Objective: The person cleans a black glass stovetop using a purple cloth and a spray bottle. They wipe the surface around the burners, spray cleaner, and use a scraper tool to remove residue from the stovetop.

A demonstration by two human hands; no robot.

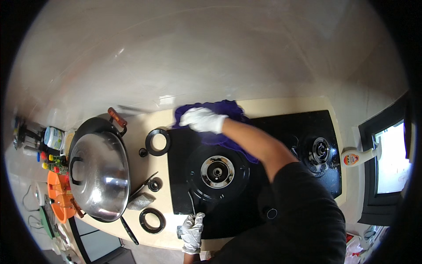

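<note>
My right hand (202, 120), in a white glove, presses on a bunched purple cloth (227, 110). The cloth lies over the back left part of a black glass gas hob (257, 198) and the counter strip behind it. At the hob's front left corner my left hand (192, 231), also gloved, is closed around a thin tool (192, 201) that points away over the glass. What kind of tool it is, I cannot tell. Between the hands sits the uncovered left burner (217, 172). My right forearm and sleeve hide part of the hob's middle.
Left of the hob, two black burner rings (158, 142) (152, 220), a small black burner part (154, 185) and a grey lump (141, 201) lie on the counter. Beyond them stands a wok with a steel lid (99, 178). A white spray bottle (357, 157) lies by the right burner (320, 150).
</note>
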